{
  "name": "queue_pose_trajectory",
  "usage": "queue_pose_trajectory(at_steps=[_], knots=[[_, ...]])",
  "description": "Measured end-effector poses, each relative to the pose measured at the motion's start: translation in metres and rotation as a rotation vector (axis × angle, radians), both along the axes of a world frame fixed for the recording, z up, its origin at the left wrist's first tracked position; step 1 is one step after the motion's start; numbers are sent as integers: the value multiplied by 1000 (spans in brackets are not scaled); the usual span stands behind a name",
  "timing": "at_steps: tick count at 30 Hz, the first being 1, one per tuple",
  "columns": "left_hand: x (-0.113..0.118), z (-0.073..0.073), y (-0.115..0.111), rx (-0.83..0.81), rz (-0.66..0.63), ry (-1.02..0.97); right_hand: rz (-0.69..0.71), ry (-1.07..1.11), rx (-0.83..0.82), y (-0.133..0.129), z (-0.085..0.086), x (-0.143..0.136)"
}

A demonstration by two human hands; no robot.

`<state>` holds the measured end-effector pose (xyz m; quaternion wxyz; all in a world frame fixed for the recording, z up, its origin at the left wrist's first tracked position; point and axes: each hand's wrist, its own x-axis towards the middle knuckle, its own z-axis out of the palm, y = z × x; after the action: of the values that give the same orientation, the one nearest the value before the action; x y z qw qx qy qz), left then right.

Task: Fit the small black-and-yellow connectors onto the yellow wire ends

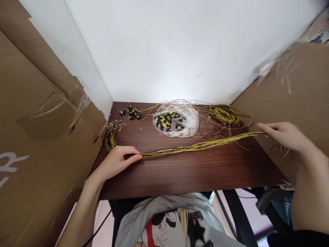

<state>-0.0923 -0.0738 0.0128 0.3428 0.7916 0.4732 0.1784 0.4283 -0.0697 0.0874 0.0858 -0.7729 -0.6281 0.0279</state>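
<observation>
A long bundle of yellow and black wires (195, 146) stretches across the brown table between my two hands. My left hand (122, 159) pinches it near the table's left side, thumb and fingers pressed together. Beyond that hand the wires curve up at the left edge, their ends showing small pale tips (117, 124). My right hand (285, 135) is closed on the other end, raised at the right edge of the table. A few wire ends (284, 150) hang below that hand.
A clear plastic bag (191, 120) with several black-and-yellow connectors (168, 120) lies at the back middle. More connectors (131, 112) with wires are at back left. A coil of yellow wire (226, 115) lies at back right. Cardboard walls (48, 137) flank the table (180, 175).
</observation>
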Motion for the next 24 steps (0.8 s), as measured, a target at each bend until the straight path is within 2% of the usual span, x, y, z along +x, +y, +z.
queue_pose_trajectory(at_steps=[2, 4, 9, 12, 14, 18, 24], knots=[[3, 2, -1, 17, -9, 15, 27, 21, -164, 2, -11, -8], [5, 4, -2, 33, -18, 27, 49, 17, -220, 4, -21, -16], [7, 9, -4, 51, -50, 34, 165, 7, -85, 9, -36, -37], [9, 11, -4, 49, -77, 39, 275, 14, 53, 12, -35, -61], [11, 12, -2, 53, -93, 45, 359, 93, 118, 13, -32, -83], [17, 14, 3, 66, -100, 65, 564, 291, 81, 14, -30, -134], [24, 18, 5, 5, -144, 82, 840, 442, 9, 14, -40, -193]])
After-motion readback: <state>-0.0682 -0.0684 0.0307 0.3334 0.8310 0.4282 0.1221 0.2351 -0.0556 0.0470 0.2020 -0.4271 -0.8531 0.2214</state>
